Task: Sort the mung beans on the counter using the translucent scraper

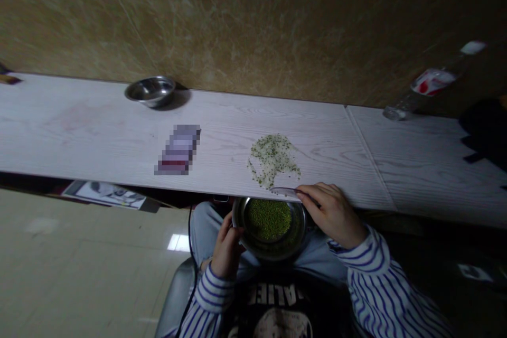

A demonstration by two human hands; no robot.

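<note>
My left hand (228,243) grips the left rim of a metal bowl (300,229), which sits over my lap just below the table's front edge. Green mung beans (270,219) lie in the bowl. At the table edge, above the bowl's right side, my right hand (330,211) pinches a thin, clear, flat-looking piece (284,190); its exact kind is hard to make out. Its tip points left, by the near side of a spread-out heap of white grains like rice mixed with green beans (273,158) on the table.
An upright plastic bottle (433,82) stands at the back right, near a dark object (487,134). A second metal bowl (150,91) is by the wall at the back left. Left of the heap lies a blurred-out rectangular thing (178,149) on the pale wooden table (222,116).
</note>
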